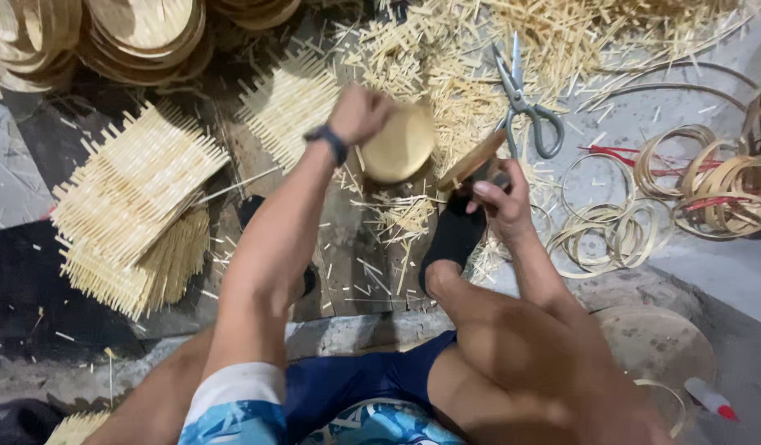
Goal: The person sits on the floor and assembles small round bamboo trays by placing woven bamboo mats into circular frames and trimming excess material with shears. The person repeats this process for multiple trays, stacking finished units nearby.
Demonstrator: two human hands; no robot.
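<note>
Floor-level, both hands (360,114) grip a woven bowl (399,145).

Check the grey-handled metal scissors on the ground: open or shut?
Shut. The grey-handled metal scissors lie flat among pale bamboo splinters, blades together, loops side by side.

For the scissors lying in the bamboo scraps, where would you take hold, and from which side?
Grip the scissors by the grey finger loops, coming from the near side. The loops point toward the person and lie on barer floor; the blades point away into the splinters, slightly open.
</note>
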